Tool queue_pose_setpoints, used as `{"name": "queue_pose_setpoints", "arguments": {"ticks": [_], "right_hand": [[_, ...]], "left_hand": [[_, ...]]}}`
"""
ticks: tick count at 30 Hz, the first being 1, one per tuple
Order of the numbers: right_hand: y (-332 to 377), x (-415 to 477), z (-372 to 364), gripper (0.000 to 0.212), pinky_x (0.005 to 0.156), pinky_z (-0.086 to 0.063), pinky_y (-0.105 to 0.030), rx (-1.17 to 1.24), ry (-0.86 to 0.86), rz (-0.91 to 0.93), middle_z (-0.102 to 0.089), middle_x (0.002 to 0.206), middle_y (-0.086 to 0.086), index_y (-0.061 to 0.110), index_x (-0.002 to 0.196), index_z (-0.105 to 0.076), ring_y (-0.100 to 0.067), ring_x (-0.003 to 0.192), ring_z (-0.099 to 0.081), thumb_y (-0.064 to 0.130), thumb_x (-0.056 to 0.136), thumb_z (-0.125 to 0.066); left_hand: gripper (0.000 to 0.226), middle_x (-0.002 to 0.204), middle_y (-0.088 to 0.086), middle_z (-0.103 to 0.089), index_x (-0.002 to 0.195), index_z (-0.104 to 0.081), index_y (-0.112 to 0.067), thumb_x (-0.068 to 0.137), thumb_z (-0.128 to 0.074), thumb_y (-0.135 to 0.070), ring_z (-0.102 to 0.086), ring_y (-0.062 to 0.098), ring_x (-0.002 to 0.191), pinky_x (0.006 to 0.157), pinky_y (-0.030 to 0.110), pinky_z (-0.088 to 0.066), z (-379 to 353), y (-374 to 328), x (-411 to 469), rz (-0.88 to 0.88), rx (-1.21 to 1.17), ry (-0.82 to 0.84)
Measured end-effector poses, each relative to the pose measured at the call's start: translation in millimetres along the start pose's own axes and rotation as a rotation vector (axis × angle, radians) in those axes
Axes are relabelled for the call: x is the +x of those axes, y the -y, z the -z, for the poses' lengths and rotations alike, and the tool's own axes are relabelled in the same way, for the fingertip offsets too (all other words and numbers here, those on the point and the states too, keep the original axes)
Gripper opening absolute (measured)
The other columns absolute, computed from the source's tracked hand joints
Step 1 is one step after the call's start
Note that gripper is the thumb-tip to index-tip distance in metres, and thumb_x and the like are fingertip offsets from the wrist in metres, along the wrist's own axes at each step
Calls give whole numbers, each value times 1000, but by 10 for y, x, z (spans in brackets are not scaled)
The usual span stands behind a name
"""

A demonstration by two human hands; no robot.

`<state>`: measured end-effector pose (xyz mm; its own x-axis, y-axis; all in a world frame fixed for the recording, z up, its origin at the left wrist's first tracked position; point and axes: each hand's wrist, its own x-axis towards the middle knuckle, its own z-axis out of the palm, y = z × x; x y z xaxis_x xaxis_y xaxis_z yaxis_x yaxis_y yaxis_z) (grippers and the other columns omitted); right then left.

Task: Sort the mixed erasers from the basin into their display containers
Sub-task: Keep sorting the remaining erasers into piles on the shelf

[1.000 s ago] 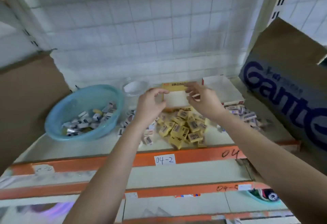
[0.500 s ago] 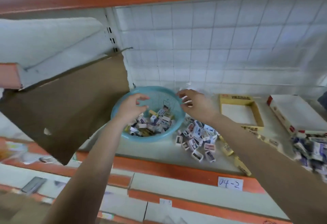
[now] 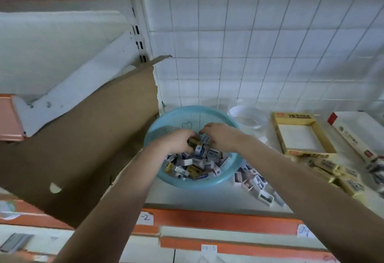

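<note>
Moved: I've reached down from the rim into the basin (image 3: pixel 182 182).
Left hand (image 3: pixel 179 141): curled round a yellow eraser (image 3: pixel 193 142).
Right hand (image 3: pixel 221 136): pinching a blue-white eraser (image 3: pixel 205 138); the heap (image 3: pixel 197 167) lies beneath.
Doing it well: I'd lift one kind per hand.

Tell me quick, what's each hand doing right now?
Left hand: fingers curled round a yellow eraser over the basin.
Right hand: fingers pinching a blue-and-white eraser.
</note>
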<state>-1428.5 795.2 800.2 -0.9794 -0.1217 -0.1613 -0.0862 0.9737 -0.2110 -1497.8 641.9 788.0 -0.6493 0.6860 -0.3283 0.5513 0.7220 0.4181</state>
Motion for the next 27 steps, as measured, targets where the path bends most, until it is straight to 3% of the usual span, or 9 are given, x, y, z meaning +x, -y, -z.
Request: {"name": "queue_pose_setpoints", "arguments": {"ticks": [8, 11, 13, 17, 21, 24, 27], "right_hand": [[18, 182, -150, 53, 104, -34, -36, 27, 24, -106, -51, 131, -12, 16, 135, -48, -30, 120, -46, 26, 85, -62], [13, 198, -158, 35, 87, -40, -31, 37, 20, -102, -58, 102, -7, 16, 118, -61, -29, 105, -54, 23, 83, -60], [30, 183, -152, 24, 76, -35, -27, 65, 10, -101, -51, 81, 4, 17, 107, -63, -27, 96, -56, 15, 83, -57], [73, 134, -119, 35, 83, -42, -28, 142, -30, -124, -62, 100, -4, 11, 117, -62, -25, 101, -56, 9, 83, -57], [88, 135, -105, 21, 70, -35, -24, 137, -9, -141, -59, 83, -6, 7, 97, -67, -26, 88, -59, 10, 80, -54], [84, 146, -119, 20, 74, -36, -26, 115, 15, -147, -57, 90, -9, 9, 95, -67, -26, 88, -56, 10, 80, -54], [62, 158, -133, 13, 74, -37, -28, 136, -17, -147, -47, 84, 1, 17, 89, -62, -22, 87, -50, 11, 79, -55]], "left_hand": [[31, 114, 7, -63, 119, -60, -13, 88, -62, -15, -59, 22, 101, 84, 31, -47, -98, 188, 90, 30, -54, -120], [35, 115, 6, -62, 122, -57, -14, 88, -63, -16, -58, 20, 98, 82, 29, -45, -91, 191, 76, 32, -90, -184], [36, 116, 5, -61, 124, -55, -14, 89, -62, -14, -56, 18, 97, 82, 29, -45, -88, 192, 73, 27, -108, -214], [39, 120, 4, -61, 125, -56, -17, 87, -63, -13, -58, 19, 103, 84, 29, -47, -92, 183, 73, -3, -85, -207], [49, 119, 6, -61, 128, -54, -16, 82, -66, -6, -59, 21, 102, 82, 30, -48, -78, 143, 84, 2, -27, -147], [48, 120, 7, -61, 128, -54, -15, 82, -65, -6, -58, 21, 104, 81, 29, -47, -72, 130, 91, 14, -13, -157], [46, 121, 9, -60, 128, -55, -13, 84, -64, -6, -59, 22, 105, 81, 27, -45, -79, 136, 92, 32, -19, -173]]}}
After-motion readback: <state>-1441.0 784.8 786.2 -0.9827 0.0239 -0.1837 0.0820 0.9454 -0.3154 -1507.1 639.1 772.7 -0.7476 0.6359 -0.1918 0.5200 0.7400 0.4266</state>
